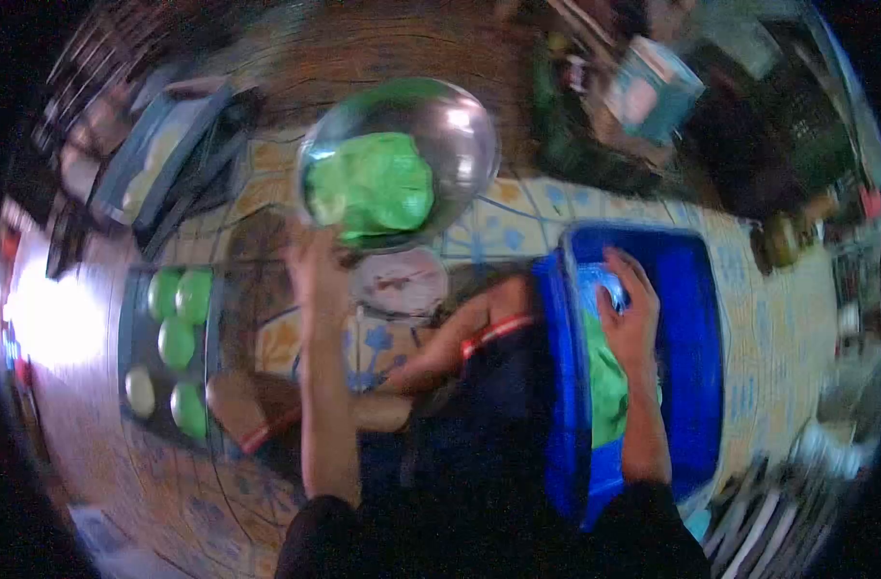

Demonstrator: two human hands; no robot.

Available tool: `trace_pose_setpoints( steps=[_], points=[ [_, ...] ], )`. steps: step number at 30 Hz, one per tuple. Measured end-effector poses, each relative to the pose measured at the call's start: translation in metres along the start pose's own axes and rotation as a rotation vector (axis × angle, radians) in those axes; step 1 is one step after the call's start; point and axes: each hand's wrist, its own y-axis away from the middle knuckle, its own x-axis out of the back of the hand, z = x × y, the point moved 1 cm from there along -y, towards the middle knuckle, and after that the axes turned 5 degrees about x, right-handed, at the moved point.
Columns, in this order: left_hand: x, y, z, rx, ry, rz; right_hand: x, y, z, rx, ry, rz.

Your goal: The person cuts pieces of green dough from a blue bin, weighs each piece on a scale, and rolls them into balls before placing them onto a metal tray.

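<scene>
A metal bowl holds a large lump of bright green dough. My left hand is at the bowl's lower left rim, beside the dough; motion blurs its fingers, and whether they grip anything is unclear. Over the blue bin, my right hand has its thumb and curved fingers apart. A shiny light-blue thing, blurred, shows just left of those fingers. More green dough lies inside the bin below the right hand and partly behind the wrist.
On the left, a dark tray bears several green balls and a paler one. A round pinkish plate lies below the bowl. Another tray stands upper left. A teal-and-white box is at upper right. Bare legs cross the middle.
</scene>
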Motion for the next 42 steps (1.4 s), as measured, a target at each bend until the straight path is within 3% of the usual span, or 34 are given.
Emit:
trace_pose_setpoints(
  steps=[1, 4, 6, 7, 8, 10, 14, 15, 16, 17, 19, 21, 22, 24, 27, 28, 29, 31, 32, 34, 35, 37, 39, 40, 41, 42],
  points=[
    [-0.017, 0.001, 0.004, 0.05, 0.074, 0.09, -0.019, -0.04, -0.049, 0.005, -0.186, -0.076],
    [-0.045, 0.007, 0.024, 0.141, 0.196, 0.322, -0.101, -0.13, -0.135, 0.625, -0.309, -0.436],
    [-0.052, -0.008, 0.006, -0.029, 0.044, 0.536, -0.178, -0.15, -0.136, 0.781, -0.195, -0.461],
    [-0.052, -0.004, 0.022, 0.037, 0.057, 0.452, -0.203, -0.159, -0.142, 0.893, -0.058, -0.464],
    [-0.052, -0.011, 0.019, -0.122, 0.158, 0.529, -0.207, -0.164, -0.154, 0.943, -0.069, -0.46],
    [-0.043, -0.016, 0.022, -0.119, 0.113, 0.531, -0.207, -0.162, -0.165, 0.688, 0.068, -0.549],
    [-0.042, -0.017, 0.032, -0.105, 0.12, 0.458, -0.214, -0.184, -0.153, 0.715, -0.111, -0.487],
    [-0.042, -0.017, 0.034, -0.128, 0.141, 0.461, -0.215, -0.19, -0.146, 0.276, -0.541, -0.488],
    [-0.044, -0.019, 0.04, -0.028, -0.018, 0.54, -0.21, -0.198, -0.141, -0.195, -0.942, -0.47],
    [-0.046, -0.021, 0.044, 0.068, -0.182, 0.618, -0.194, -0.201, -0.147, -0.17, -0.936, -0.473],
    [-0.047, -0.029, 0.036, -0.048, -0.097, 0.587, -0.157, -0.205, -0.154, -0.519, -1.436, -0.337],
    [-0.047, -0.027, 0.035, 0.115, 0.024, 0.532, -0.12, -0.217, -0.175, -0.423, -1.556, -0.345],
    [-0.044, -0.031, 0.026, 0.111, 0.029, 0.529, -0.109, -0.226, -0.179, -0.342, -1.669, -0.355],
    [-0.036, -0.04, 0.005, -0.199, -0.146, 0.426, -0.097, -0.253, -0.155, -0.155, -1.792, -0.261],
    [-0.029, -0.034, -0.008, -0.137, -0.139, 0.336, -0.033, -0.248, -0.192, 0.073, -1.688, -0.107],
    [-0.028, 0.0, 0.03, -0.035, 0.079, 0.321, -0.022, -0.237, -0.204, 0.121, -1.689, -0.127],
    [-0.024, 0.039, 0.082, 0.071, 0.295, 0.301, -0.015, -0.22, -0.217, 0.145, -1.697, -0.184],
    [0.001, 0.081, 0.085, 0.038, 0.384, -0.01, -0.026, -0.169, -0.238, 0.083, -1.714, -0.435],
    [-0.002, 0.099, 0.098, 0.088, 0.377, -0.014, -0.041, -0.143, -0.246, 0.004, -1.731, -0.619],
    [-0.012, 0.139, 0.115, 0.402, 1.17, -0.155, -0.078, -0.097, -0.247, -0.178, -1.708, -0.904],
    [0.001, 0.146, 0.097, 0.432, 1.171, -0.102, -0.095, -0.083, -0.242, -0.236, -1.637, -0.946],
    [0.039, 0.145, 0.054, 0.605, 0.996, 0.158, -0.121, -0.072, -0.217, -0.129, -1.104, -0.819],
    [0.059, 0.146, 0.051, 0.526, 0.994, 0.157, -0.166, -0.017, -0.162, -0.172, -1.017, -0.795],
    [0.064, 0.148, 0.048, 0.509, 0.805, 0.116, -0.203, 0.025, -0.115, -0.209, -1.035, -0.828],
    [0.067, 0.145, 0.047, 0.493, 0.61, 0.061, -0.241, 0.065, -0.07, -0.246, -1.05, -0.86],
    [0.07, 0.133, 0.056, 0.661, -0.167, -0.11, -0.265, 0.076, -0.058, -0.344, -0.967, -0.67]
  ],
)
